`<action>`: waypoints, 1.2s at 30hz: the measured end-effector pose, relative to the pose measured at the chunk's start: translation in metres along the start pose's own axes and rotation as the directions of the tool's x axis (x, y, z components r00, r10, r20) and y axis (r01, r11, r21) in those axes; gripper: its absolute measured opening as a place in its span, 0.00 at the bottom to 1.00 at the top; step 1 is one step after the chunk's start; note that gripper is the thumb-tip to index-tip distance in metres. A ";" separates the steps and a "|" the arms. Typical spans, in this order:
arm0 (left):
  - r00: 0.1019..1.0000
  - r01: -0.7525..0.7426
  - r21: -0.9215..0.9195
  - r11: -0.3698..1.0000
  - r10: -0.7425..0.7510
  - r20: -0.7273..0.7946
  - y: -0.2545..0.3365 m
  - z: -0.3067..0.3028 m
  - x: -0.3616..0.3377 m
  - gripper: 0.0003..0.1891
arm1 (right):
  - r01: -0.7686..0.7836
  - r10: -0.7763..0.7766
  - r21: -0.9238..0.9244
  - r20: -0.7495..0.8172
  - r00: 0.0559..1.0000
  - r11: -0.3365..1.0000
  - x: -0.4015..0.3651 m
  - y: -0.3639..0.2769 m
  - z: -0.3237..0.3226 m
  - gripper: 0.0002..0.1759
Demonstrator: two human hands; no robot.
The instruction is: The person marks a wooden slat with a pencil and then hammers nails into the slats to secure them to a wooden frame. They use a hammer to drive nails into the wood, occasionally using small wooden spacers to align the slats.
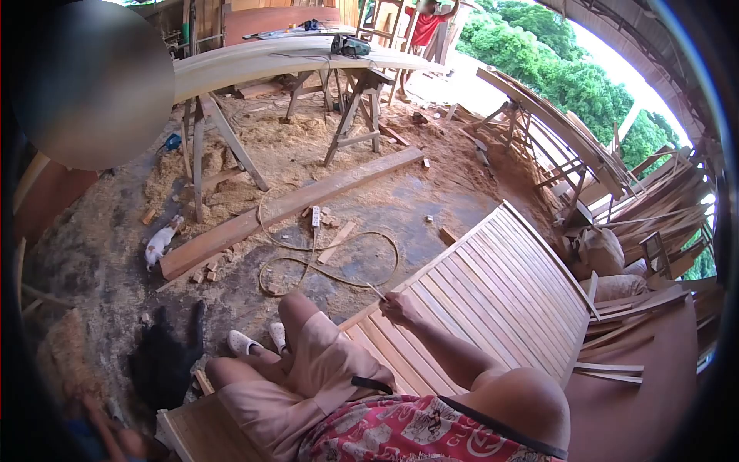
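Note:
My right hand (399,308) is closed on a thin pale stick (376,292) whose tip points up and left. It is over the left edge of a large slatted wooden panel (493,285), and the forearm reaches across the slats. Whether the hand touches the panel is hard to tell. My left hand is not in view. My bent knees and light shorts (331,362) are beside the panel's lower left corner.
A cable (396,262) loops on the floor near a power strip (315,216) and a long beam (292,204). A black dog (165,358) and a small white animal (160,246) lie left. Trestles hold a board with a power tool (350,46). A person in red (427,29) stands behind.

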State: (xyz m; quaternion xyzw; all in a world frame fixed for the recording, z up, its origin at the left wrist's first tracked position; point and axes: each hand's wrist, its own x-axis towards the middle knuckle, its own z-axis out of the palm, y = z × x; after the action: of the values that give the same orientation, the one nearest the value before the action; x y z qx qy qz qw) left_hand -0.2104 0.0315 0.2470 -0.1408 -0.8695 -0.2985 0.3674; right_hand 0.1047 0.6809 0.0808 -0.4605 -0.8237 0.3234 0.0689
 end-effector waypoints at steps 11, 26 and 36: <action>0.122 0.415 -0.339 0.844 0.318 0.940 0.099 0.039 -0.181 0.21 | -0.332 0.279 -0.252 -0.223 0.934 0.909 -0.069 0.109 -0.055 0.12; -0.195 0.600 0.099 0.794 0.025 0.980 0.106 0.037 -0.206 0.21 | -0.391 0.253 -0.299 -0.410 0.876 0.871 -0.081 0.156 -0.077 0.13; -0.215 0.633 0.143 0.761 -0.005 0.977 0.121 0.043 -0.197 0.23 | -0.497 0.367 -0.303 -0.394 0.842 0.813 -0.073 0.178 -0.089 0.14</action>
State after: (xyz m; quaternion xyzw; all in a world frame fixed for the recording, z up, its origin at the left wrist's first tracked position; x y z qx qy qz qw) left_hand -0.0419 0.1476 0.1313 -0.1444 -0.7543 -0.3591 -0.5302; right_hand 0.3101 0.7295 0.0574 -0.6877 -0.7210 0.0800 0.0302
